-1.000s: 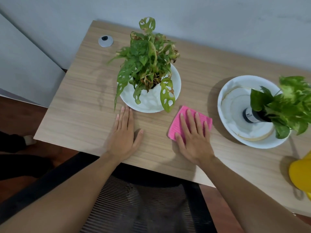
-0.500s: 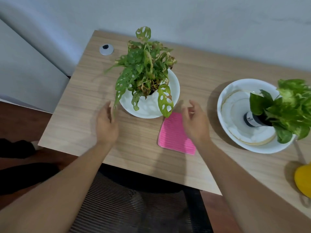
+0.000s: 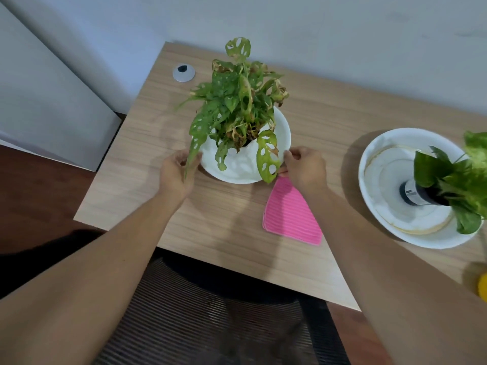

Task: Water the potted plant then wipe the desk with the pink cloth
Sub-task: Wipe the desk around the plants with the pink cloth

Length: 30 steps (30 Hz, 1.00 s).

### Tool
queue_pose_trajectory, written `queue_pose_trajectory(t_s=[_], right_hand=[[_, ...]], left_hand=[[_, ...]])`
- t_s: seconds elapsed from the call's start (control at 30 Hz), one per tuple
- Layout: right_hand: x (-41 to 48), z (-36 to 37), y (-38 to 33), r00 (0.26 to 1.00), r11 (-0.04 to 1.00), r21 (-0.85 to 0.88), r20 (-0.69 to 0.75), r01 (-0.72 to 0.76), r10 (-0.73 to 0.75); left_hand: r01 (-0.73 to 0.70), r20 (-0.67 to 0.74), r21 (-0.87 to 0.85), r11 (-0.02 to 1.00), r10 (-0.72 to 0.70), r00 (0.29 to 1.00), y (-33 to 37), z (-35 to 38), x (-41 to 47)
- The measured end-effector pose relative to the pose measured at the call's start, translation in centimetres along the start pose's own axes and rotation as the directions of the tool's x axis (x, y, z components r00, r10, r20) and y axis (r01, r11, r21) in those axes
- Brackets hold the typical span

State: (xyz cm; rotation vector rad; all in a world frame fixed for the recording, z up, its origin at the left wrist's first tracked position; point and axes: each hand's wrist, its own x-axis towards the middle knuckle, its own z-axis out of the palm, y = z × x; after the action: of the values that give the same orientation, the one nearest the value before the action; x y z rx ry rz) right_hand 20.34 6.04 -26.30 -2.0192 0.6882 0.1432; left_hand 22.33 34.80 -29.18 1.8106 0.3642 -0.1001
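Hands on the plant dish, one each side. Left hand (image 3: 176,173) cupped against the left rim of the white dish (image 3: 238,172) that carries the potted plant (image 3: 237,106), fingers curled round the edge, a long drooping leaf hanging across the knuckles. Right hand (image 3: 303,167) pinching the right rim, thumb above, fingers tucked under; probably closed on the rim itself, though a holed leaf hides part of the contact. Symmetric two-sided hold, suited to lifting or sliding a top-heavy load level without tipping soil or water.

Plant at centre-left of the wooden desk (image 3: 329,122), foliage leaning toward the wall, several leaves browned at the tips. Pot itself mostly buried under leaves; not clear how much water stands in the dish.

Pink cloth (image 3: 291,214) flat on the desk just below the dish, toward the near edge, upper corner touching or slipping under the right hand and the dish rim. Released, in neither hand. Likely parked there within reach while the dish gets shifted, so the patch beneath it can be wiped.

Second plant (image 3: 458,177) in a dark bottle, standing in a wider white bowl (image 3: 390,233) at far right, well apart, untouched. Silver cable grommet (image 3: 183,72) near the back left corner. Yellow object (image 3: 482,288) cut off at the right edge, possibly the watering vessel, too little visible to say.

Judgement: wiping stage, dish being cleared out of the way.
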Motion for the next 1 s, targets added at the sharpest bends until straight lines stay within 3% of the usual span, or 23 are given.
queue_pose_trajectory(t_s=[0.13, 0.27, 0.4, 0.47, 0.6, 0.7, 0.83, 1.0], right_hand=[[-0.4, 0.5, -0.2, 1.0, 1.0, -0.023, -0.012, 0.011, -0.011], [-3.8, 0.7, 2.9, 0.964, 0.915, -0.361, -0.125, 0.177, -0.236], [-7.7, 1.7, 7.0, 0.931, 0.716, -0.629, 0.035, 0.304, -0.364], [-7.9, 2.5, 8.9, 0.931, 0.651, -0.684, 0.123, 0.33, -0.343], [-8.4, 2.6, 10.5, 0.914, 0.593, -0.72, 0.147, 0.36, -0.377], [-9.2, 0.7, 11.7, 0.884, 0.537, -0.737, 0.176, 0.41, -0.433], [-7.5, -1.4, 12.3, 0.92, 0.577, -0.755, 0.088, 0.312, -0.383], [-1.2, -0.4, 8.2, 0.956, 0.667, -0.72, -0.019, 0.19, -0.293]], left_hand=[[-0.092, -0.013, 0.203, 0.975, 0.096, 0.995, -0.2, -1.1, -0.4], [-0.178, -0.083, 0.481, 0.859, 0.247, 0.965, -2.3, -1.2, -2.3], [-0.258, 0.074, 0.627, 0.735, 0.274, 0.959, -4.5, 0.0, -5.8], [-0.291, 0.134, 0.707, 0.644, 0.283, 0.95, -5.3, 1.1, -7.4], [-0.344, 0.216, 0.805, 0.484, 0.3, 0.929, -6.6, 3.4, -9.9], [-0.337, 0.215, 0.84, 0.425, 0.311, 0.926, -6.8, 3.9, -10.1], [-0.339, 0.216, 0.85, 0.403, 0.319, 0.923, -6.8, 3.8, -10.2], [-0.325, 0.206, 0.863, 0.387, 0.317, 0.926, -6.5, 4.1, -10.1]])
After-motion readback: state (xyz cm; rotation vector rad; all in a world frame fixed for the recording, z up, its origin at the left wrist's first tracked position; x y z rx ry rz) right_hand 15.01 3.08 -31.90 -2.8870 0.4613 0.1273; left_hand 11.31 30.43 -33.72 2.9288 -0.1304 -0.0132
